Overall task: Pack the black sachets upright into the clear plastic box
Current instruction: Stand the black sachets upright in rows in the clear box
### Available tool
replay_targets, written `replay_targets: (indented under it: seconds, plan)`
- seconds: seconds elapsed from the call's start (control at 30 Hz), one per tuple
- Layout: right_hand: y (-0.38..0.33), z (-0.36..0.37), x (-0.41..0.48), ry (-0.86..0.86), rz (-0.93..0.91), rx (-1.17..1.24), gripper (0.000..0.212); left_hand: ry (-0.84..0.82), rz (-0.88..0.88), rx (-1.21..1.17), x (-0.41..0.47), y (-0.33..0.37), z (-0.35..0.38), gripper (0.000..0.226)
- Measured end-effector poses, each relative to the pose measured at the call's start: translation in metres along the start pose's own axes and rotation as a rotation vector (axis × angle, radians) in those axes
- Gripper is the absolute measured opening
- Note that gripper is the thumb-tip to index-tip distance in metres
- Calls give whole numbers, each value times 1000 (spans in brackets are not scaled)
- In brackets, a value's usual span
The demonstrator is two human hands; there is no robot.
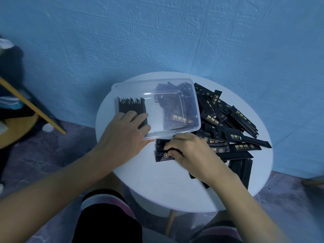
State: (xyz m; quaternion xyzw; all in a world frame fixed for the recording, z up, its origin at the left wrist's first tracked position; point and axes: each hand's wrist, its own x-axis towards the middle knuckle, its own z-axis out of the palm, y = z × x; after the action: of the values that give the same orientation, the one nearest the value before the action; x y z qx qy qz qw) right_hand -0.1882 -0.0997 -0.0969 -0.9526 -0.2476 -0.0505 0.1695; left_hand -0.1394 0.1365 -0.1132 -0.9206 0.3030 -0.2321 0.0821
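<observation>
At the far left, on the dark floor, stands a wooden stool [19,127] with a slanted yellow leg [35,107], and it is partly out of view. To its right is the white round table [157,186], which stands against the blue wall [157,41]. The left hand [124,132] lies over the near left corner of the clear plastic box [196,106]. Its fingers are almost straight and rest against a row of standing sachets [130,106], while the thumb lies along the near rim. This row stands upright at the left end of the box, packed side by side with the torn tops pointing up. The middle of the box is bare. Under its right part some dark sachets are seen through the plastic, but I cannot tell if they are inside the box or below it. Just in front of the near rim, the right hand [191,153] has its fingers curled around a small bundle of sachets [161,157], which lies flat on the table. To the right of the box and behind this hand there is a loose pile of sachets [236,123], black with gold print. They lie flat and cross each other, reaching close to the right edge of the table.
</observation>
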Motion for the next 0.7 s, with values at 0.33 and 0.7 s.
replay_targets:
  seconds: [0.33,0.7]
  plan:
    - [5,4,-3,-44,17,-100,41,9,-1,2,0,0,0,48]
    - [1,2,-7,-6,-21,-35,23,3,-10,6,0,1,0,40]
